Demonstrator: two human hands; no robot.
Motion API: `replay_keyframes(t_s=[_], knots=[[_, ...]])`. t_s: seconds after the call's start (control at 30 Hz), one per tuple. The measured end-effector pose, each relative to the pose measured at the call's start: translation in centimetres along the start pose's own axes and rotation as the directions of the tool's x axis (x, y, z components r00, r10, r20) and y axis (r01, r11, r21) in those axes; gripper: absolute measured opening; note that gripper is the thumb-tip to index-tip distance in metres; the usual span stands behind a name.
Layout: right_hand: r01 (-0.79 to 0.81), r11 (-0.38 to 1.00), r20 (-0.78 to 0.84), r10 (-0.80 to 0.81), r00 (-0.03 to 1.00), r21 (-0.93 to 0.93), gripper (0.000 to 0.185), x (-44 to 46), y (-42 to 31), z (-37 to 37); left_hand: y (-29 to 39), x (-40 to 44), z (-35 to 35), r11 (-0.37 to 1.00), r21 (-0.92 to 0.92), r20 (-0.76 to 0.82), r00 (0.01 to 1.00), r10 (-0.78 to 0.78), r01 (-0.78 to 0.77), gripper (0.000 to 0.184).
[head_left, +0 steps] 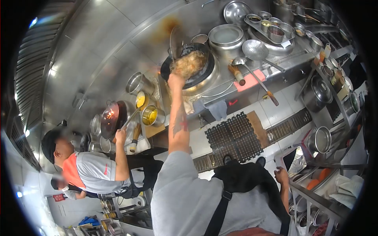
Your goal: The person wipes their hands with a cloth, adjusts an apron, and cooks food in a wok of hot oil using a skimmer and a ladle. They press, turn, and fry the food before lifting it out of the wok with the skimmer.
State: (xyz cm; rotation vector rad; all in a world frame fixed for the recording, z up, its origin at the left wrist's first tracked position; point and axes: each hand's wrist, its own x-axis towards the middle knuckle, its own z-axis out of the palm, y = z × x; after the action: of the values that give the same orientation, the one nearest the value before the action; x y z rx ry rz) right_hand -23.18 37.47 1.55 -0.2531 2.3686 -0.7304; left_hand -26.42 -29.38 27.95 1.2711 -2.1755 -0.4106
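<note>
Head view: food (189,64) sits in the wok (212,69) at the far stove, spread in a loose golden-brown mass and partly blurred. Our left hand (176,81) is closed in a fist at the near left rim, in front of the food; we cannot tell whether it grips a wok handle or a tool. A round metal piece (176,38) stands beyond it, purpose unclear. Our right hand (281,176) is low on the right beside the metal shelf (315,198), fingers curled; contact uncertain.

Handling, our estimate: wok stiff and heavy, more so when loaded, and likely hot; bare metal edge a poor hold. Best grip is a handle or a folded cloth at the rim, wrist kept clear of the bowl. Food soft, light in small portions, likely slippery with oil and easily broken; lift from beneath with a broad tool, never by fingers. The ladle (252,74) and strainer (255,50) lie to the right: take each by the far end of its handle, away from the metal head
</note>
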Motion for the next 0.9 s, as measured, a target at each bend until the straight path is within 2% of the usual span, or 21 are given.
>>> replay_keyframes(t_s=[0.07, 0.1, 0.17, 0.2, 0.3, 0.37, 0.4, 0.47, 0.5, 0.57, 0.67, 0.7, 0.73, 0.8, 0.87, 0.9], knots=[[0.014, 0.999, -0.04, -0.015, 0.999, -0.032, 0.037, 1.2, -0.9, -0.4, 0.4, -1.5, -4.1, 0.997, 0.074, 0.023, 1.0, -0.004, 0.003, 0.024], [0.122, 0.991, -0.069, -0.126, 0.99, -0.06, 0.037, 1.9, -1.3, -0.2, -0.5, -1.8, -5.2, 0.997, 0.072, 0.011, 1.0, -0.002, 0.001, 0.024], [0.176, 0.983, -0.052, -0.179, 0.982, -0.06, 0.037, 3.1, -2.9, -0.1, -2.7, -2.5, -6.1, 0.964, 0.256, 0.141, 0.989, 0.035, -0.071, 0.025], [0.218, 0.974, -0.032, -0.22, 0.975, -0.059, 0.037, 3.5, -4.3, -0.2, -3.5, -3.1, -6.0, 0.964, 0.256, 0.129, 0.991, 0.042, -0.074, 0.025], [0.212, 0.976, 0.015, -0.212, 0.977, -0.054, 0.037, 3.5, -8.8, -0.8, -5.1, -4.1, -5.3, 0.964, 0.251, 0.2, 0.979, 0.036, -0.086, 0.024], [0.207, 0.974, 0.07, -0.201, 0.977, -0.092, 0.037, 3.9, -9.4, -0.2, -4.2, -4.4, -4.0, 0.953, 0.303, 0.208, 0.975, -0.073, 0.006, 0.023], [0.209, 0.974, 0.07, -0.203, 0.977, -0.091, 0.037, 4.6, -9.3, 0.4, -3.7, -3.9, -2.8, 0.953, 0.304, 0.206, 0.976, -0.072, 0.006, 0.023], [0.255, 0.959, 0.121, -0.24, 0.963, -0.125, 0.035, 5.5, -8.8, 1.3, -3.2, -2.6, -0.7, 0.942, 0.288, 0.14, 0.965, -0.221, 0.174, 0.021], [0.257, 0.958, 0.172, -0.234, 0.957, -0.128, 0.034, 5.0, -9.6, 0.7, -2.9, -2.1, -0.6, 0.942, 0.287, 0.144, 0.965, -0.221, 0.173, 0.021], [0.27, 0.952, 0.171, -0.245, 0.954, -0.143, 0.033, 4.5, -10.0, 0.4, -1.8, -1.4, 0.1, 0.959, 0.268, 0.133, 0.983, -0.127, 0.088, 0.021], [0.28, 0.937, 0.16, -0.249, 0.955, -0.211, 0.033, 3.2, -10.9, -1.2, -1.8, -0.5, 1.1, 0.975, 0.181, 0.1, 0.984, -0.15, 0.13, 0.023], [0.284, 0.936, 0.133, -0.26, 0.956, -0.21, 0.034, 3.3, -10.3, -1.0, -3.7, 1.3, 2.6, 0.973, 0.224, 0.159, 0.983, -0.097, 0.06, 0.025], [0.289, 0.935, 0.104, -0.273, 0.956, -0.206, 0.035, 3.2, -9.9, -1.0, -4.6, 1.6, 2.2, 0.97, 0.243, 0.226, 0.974, -0.032, -0.024, 0.025], [0.24, 0.954, 0.084, -0.228, 0.97, -0.181, 0.036, 2.5, -9.7, -1.7, -6.2, 2.6, 1.3, 0.949, 0.306, 0.24, 0.971, -0.003, -0.073, 0.023], [0.133, 0.981, 0.085, -0.122, 0.989, -0.142, 0.036, 1.6, -8.9, -1.7, -5.1, 1.6, -1.8, 0.963, 0.263, 0.211, 0.978, 0.003, -0.06, 0.023], [0.154, 0.973, 0.063, -0.145, 0.987, -0.171, 0.036, 1.9, -7.6, -1.2, -4.0, 1.0, -3.1, 0.958, 0.281, 0.207, 0.978, -0.002, -0.057, 0.023]])
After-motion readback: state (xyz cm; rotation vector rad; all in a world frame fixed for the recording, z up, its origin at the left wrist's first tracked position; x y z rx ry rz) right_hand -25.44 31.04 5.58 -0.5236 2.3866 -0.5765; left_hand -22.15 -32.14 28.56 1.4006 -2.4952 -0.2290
